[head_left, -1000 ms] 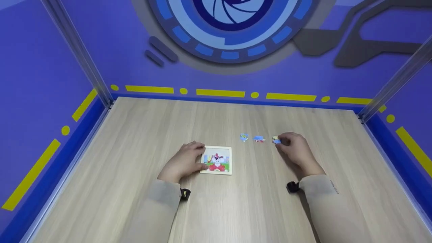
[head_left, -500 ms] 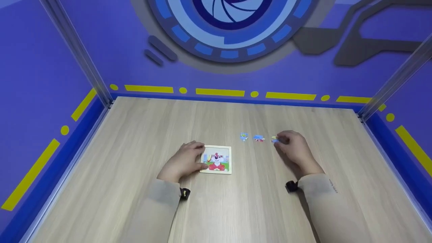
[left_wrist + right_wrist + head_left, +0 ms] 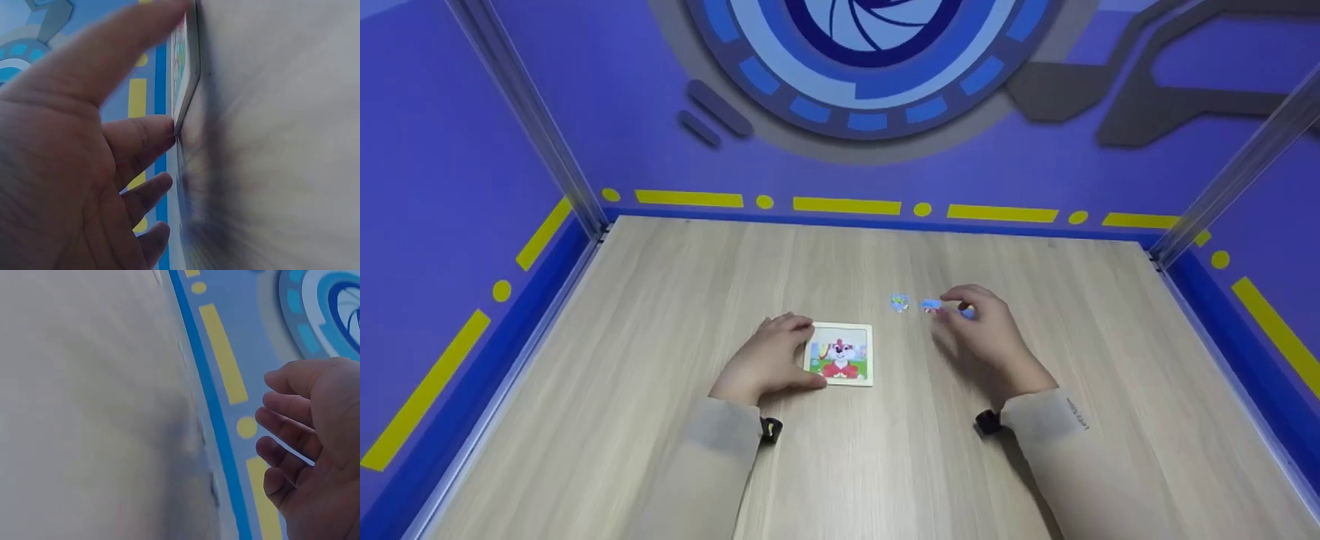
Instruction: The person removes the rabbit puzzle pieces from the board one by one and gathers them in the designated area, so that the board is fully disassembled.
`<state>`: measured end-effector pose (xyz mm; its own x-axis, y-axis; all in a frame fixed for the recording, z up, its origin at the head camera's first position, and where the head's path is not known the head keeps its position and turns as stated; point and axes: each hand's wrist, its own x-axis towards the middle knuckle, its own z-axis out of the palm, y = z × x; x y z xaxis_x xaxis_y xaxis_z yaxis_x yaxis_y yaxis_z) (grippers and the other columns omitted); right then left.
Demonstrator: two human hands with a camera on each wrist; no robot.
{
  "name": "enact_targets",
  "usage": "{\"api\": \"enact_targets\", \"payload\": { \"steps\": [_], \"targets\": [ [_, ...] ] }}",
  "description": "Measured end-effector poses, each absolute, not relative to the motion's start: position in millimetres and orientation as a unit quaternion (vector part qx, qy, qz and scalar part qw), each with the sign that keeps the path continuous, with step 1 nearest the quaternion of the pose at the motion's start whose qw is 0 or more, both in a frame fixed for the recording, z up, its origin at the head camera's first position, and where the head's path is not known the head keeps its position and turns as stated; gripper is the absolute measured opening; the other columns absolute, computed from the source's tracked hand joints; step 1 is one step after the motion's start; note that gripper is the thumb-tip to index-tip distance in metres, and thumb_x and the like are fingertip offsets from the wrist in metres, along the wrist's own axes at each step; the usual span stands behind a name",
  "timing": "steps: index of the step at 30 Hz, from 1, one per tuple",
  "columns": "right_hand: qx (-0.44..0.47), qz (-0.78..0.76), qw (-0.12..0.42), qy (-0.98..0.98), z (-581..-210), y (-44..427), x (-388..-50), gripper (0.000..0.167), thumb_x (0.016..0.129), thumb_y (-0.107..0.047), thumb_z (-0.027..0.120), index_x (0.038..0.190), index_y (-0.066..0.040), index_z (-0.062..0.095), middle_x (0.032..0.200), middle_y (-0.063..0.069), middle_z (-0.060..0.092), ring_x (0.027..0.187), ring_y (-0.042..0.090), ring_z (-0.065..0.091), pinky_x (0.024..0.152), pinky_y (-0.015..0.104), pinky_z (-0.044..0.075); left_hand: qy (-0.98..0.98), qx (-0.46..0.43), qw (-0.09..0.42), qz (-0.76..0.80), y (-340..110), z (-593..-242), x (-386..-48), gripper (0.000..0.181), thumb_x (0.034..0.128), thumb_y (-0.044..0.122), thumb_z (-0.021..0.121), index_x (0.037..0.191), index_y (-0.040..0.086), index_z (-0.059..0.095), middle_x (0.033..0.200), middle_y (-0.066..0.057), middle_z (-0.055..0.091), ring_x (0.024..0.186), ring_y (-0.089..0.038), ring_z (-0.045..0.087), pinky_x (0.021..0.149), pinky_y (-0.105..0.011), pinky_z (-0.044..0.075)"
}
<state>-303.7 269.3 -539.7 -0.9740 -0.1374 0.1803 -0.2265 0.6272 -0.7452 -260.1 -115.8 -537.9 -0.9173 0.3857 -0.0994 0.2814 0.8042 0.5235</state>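
Note:
A small square puzzle board [image 3: 851, 327] with a pale raised rim and a cartoon animal in red lies mid-table. My left hand [image 3: 769, 358] rests against its left side, forefinger near the far left corner and thumb at the near edge. In the left wrist view the left hand's fingers [image 3: 140, 138] look fairly straight. My right hand [image 3: 986, 330] hovers over the loose pieces, its thumb and forefinger apart beside a blue-and-red puzzle piece [image 3: 931, 304]. Another blue piece [image 3: 968, 313] shows through that gap, partly hidden. The right wrist view shows the right hand [image 3: 315, 433] holding nothing.
A third loose puzzle piece [image 3: 899, 302], blue with yellow-green, lies left of the other two. The wooden table [image 3: 720, 262] is bounded by purple-blue walls [image 3: 622, 112] at the back and both sides, with metal posts at the corners.
My right hand has left the rightmost piece and moved left toward the middle one. The left thumb has slid from the picture to the board's near edge. The board stays in place.

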Motion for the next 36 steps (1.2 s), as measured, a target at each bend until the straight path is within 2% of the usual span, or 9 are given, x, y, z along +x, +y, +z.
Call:
{"api": "enact_targets", "payload": {
  "steps": [8, 13, 18, 22, 25, 29, 36],
  "targets": [
    [0.122, 0.448, 0.036, -0.885, -514.9, 209.7, -299.5, 0.028, 0.109, -0.020, 0.073, 0.133, -0.009, 0.081, 0.139, 0.010, 0.075, 0.119, 0.028, 0.066, 0.098, 0.038, 0.055, 0.945, 0.179, 0.084, 0.260, -110.7, -537.4, -257.8, 0.097, 0.0819, 0.042, 0.102, 0.159, -0.001, 0.062, 0.174, -0.013, 0.054, 0.173, -0.042, 0.032, 0.147, -0.058, 0.019],
    [0.161, 0.449, 0.035, -0.878, -501.6, 176.6, -294.2, 0.026, 0.110, -0.026, 0.073, 0.132, -0.013, 0.081, 0.138, 0.007, 0.076, 0.117, 0.024, 0.066, 0.098, 0.039, 0.056, 0.947, 0.179, 0.081, 0.255, -110.5, -539.6, -258.1, 0.098, 0.0821, 0.044, 0.102, 0.160, 0.000, 0.062, 0.172, -0.012, 0.056, 0.173, -0.042, 0.032, 0.147, -0.058, 0.020],
    [0.162, 0.489, 0.036, -0.856, -500.4, 153.4, -288.5, 0.024, 0.109, -0.022, 0.074, 0.128, -0.012, 0.082, 0.133, 0.007, 0.077, 0.110, 0.021, 0.068, 0.094, 0.033, 0.058, 0.946, 0.174, 0.085, 0.259, -111.1, -537.5, -257.4, 0.098, 0.0825, 0.044, 0.101, 0.161, 0.001, 0.061, 0.172, -0.013, 0.057, 0.173, -0.041, 0.033, 0.146, -0.059, 0.021],
    [0.156, 0.524, 0.007, -0.837, -507.8, 139.5, -283.0, 0.026, 0.108, -0.021, 0.073, 0.131, -0.012, 0.080, 0.131, 0.008, 0.078, 0.104, 0.017, 0.072, 0.086, 0.026, 0.061, 0.948, 0.166, 0.089, 0.258, -111.5, -535.4, -256.5, 0.099, 0.0821, 0.044, 0.101, 0.162, 0.003, 0.061, 0.173, -0.012, 0.056, 0.173, -0.040, 0.033, 0.146, -0.059, 0.023],
    [0.158, 0.539, -0.023, -0.827, -517.1, 133.5, -279.9, 0.030, 0.108, -0.020, 0.072, 0.135, -0.008, 0.078, 0.128, 0.011, 0.078, 0.101, 0.020, 0.075, 0.081, 0.026, 0.062, 0.949, 0.163, 0.092, 0.256, -111.2, -534.9, -256.0, 0.099, 0.0828, 0.044, 0.101, 0.163, 0.003, 0.060, 0.174, -0.011, 0.055, 0.173, -0.039, 0.033, 0.146, -0.059, 0.024],
    [0.146, 0.545, -0.053, -0.824, -529.7, 129.7, -279.0, 0.032, 0.108, -0.018, 0.071, 0.137, -0.004, 0.076, 0.126, 0.013, 0.078, 0.102, 0.024, 0.076, 0.081, 0.027, 0.062, 0.947, 0.159, 0.100, 0.259, -109.9, -534.5, -256.1, 0.099, 0.0846, 0.046, 0.100, 0.165, 0.004, 0.058, 0.176, -0.011, 0.053, 0.174, -0.038, 0.032, 0.145, -0.059, 0.027],
    [0.141, 0.532, -0.117, -0.827, -545.7, 122.8, -282.4, 0.033, 0.106, -0.019, 0.075, 0.135, -0.004, 0.077, 0.130, 0.014, 0.077, 0.099, 0.015, 0.074, 0.084, 0.027, 0.064, 0.947, 0.155, 0.102, 0.264, -110.9, -535.2, -257.7, 0.098, 0.0856, 0.045, 0.100, 0.164, 0.004, 0.058, 0.175, -0.010, 0.053, 0.173, -0.036, 0.033, 0.144, -0.056, 0.031]
  ]
}}
